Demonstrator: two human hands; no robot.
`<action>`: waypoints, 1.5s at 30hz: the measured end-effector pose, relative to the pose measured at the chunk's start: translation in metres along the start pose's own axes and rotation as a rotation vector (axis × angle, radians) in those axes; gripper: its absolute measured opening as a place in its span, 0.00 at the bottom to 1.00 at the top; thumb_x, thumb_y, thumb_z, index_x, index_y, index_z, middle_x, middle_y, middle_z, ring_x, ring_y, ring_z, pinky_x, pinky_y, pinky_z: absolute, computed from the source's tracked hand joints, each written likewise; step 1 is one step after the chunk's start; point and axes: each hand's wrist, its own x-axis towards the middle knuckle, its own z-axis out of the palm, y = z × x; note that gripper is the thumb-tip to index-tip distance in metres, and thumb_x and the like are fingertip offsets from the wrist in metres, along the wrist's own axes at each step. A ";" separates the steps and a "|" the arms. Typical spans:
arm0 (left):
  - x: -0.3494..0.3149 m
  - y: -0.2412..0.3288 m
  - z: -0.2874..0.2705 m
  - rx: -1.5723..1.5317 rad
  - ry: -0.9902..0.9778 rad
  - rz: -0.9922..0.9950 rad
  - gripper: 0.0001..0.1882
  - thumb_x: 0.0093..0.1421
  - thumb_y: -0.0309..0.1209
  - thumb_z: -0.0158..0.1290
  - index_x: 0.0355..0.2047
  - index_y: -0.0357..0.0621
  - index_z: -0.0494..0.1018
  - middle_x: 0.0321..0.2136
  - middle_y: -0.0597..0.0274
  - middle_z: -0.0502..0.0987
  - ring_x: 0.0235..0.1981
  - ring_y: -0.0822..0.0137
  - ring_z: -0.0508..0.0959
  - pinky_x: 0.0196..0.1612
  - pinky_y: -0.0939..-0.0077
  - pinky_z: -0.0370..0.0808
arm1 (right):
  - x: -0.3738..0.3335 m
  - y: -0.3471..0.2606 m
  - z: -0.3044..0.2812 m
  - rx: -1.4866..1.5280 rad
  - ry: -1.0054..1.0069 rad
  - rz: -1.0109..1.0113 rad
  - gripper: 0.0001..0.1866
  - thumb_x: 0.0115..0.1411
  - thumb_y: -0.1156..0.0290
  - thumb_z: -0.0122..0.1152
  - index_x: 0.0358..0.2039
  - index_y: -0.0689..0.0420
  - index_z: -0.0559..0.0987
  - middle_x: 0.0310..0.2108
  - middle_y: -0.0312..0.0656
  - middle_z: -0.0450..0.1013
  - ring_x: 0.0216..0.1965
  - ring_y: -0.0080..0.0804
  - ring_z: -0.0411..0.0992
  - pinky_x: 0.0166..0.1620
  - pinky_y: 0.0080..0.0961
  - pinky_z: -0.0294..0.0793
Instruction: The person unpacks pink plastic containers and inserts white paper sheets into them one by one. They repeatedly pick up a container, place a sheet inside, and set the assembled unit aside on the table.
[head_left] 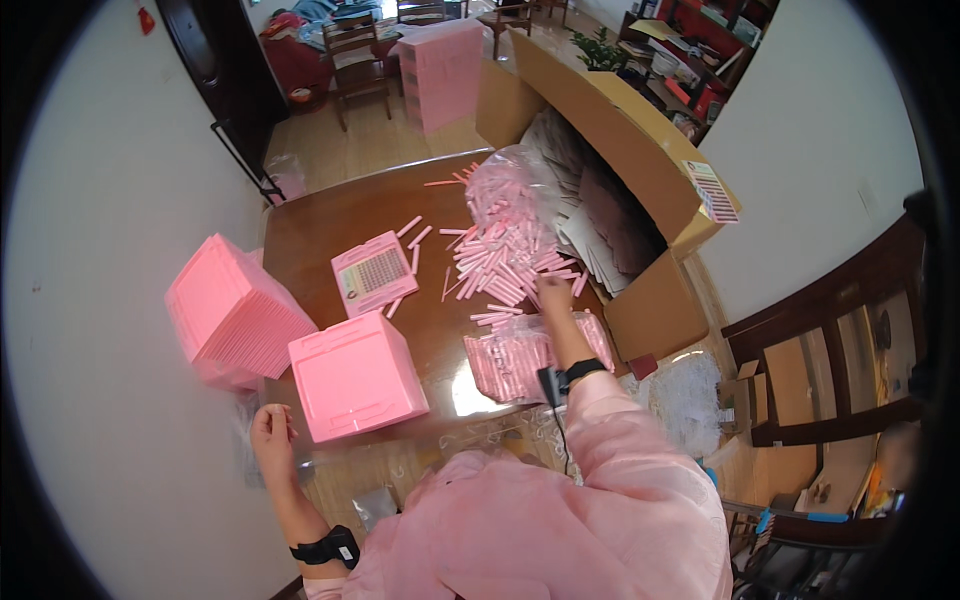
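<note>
My right hand (553, 293) reaches down into the near right edge of a loose heap of pink sticks (495, 260). Its fingers are closed on sticks there, and the hand itself hides how many. Below that wrist lies a clear bag packed with pink sticks (500, 362). My left hand (272, 432) is off the table's near left edge, its fingers loosely curled with nothing seen in them. Beside it stands a stack of pink plastic cases (350, 385). A flat pink case with a printed chart (373, 273) lies farther back, with several loose sticks around it.
Another tall stack of pink cases (235, 305) stands at the left. An opened clear bag of sticks (510, 190) rests behind the heap. On the right a large cardboard box (655, 305) holds pale flat sheets. A wrapped pink stack (440, 75) stands beyond the brown table (310, 220).
</note>
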 end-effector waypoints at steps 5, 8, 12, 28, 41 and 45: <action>-0.008 0.030 0.053 0.032 -0.085 0.088 0.09 0.72 0.31 0.51 0.35 0.40 0.74 0.28 0.69 0.73 0.26 0.80 0.69 0.29 0.84 0.68 | 0.107 0.064 -0.049 0.821 0.045 0.594 0.08 0.70 0.64 0.59 0.38 0.55 0.78 0.28 0.36 0.75 0.21 0.24 0.66 0.23 0.21 0.61; -0.023 0.033 0.078 0.110 -0.097 0.062 0.08 0.71 0.31 0.52 0.35 0.40 0.75 0.28 0.69 0.73 0.26 0.79 0.70 0.30 0.84 0.68 | 0.132 0.082 -0.048 0.991 -0.097 0.687 0.08 0.71 0.64 0.56 0.36 0.53 0.77 0.26 0.33 0.74 0.18 0.23 0.62 0.20 0.21 0.56; -0.039 0.032 0.096 0.131 -0.089 0.028 0.08 0.71 0.31 0.52 0.35 0.40 0.75 0.28 0.69 0.73 0.26 0.79 0.70 0.30 0.83 0.68 | 0.137 0.075 -0.044 1.148 -0.158 0.777 0.08 0.71 0.64 0.56 0.36 0.52 0.76 0.27 0.32 0.75 0.16 0.21 0.60 0.19 0.20 0.53; -0.054 -0.079 0.270 0.076 -0.623 -0.053 0.05 0.66 0.27 0.56 0.37 0.38 0.76 0.28 0.64 0.76 0.27 0.74 0.75 0.30 0.78 0.72 | 0.039 -0.037 -0.071 0.069 -0.440 0.165 0.06 0.64 0.67 0.65 0.35 0.56 0.80 0.26 0.31 0.76 0.16 0.14 0.60 0.19 0.20 0.59; 0.000 -0.214 0.307 0.308 -0.298 0.384 0.03 0.59 0.27 0.55 0.33 0.43 0.76 0.27 0.57 0.76 0.29 0.53 0.78 0.32 0.59 0.75 | 0.090 -0.088 -0.101 -1.213 -0.014 -0.150 0.26 0.52 0.52 0.71 0.48 0.51 0.83 0.45 0.50 0.81 0.50 0.50 0.79 0.52 0.43 0.78; 0.001 -0.213 0.306 0.332 -0.324 0.400 0.03 0.59 0.27 0.55 0.33 0.44 0.76 0.27 0.56 0.76 0.29 0.52 0.78 0.33 0.58 0.75 | 0.157 -0.104 -0.142 -1.309 0.265 -0.071 0.30 0.51 0.50 0.75 0.49 0.56 0.81 0.48 0.51 0.80 0.50 0.53 0.78 0.50 0.45 0.79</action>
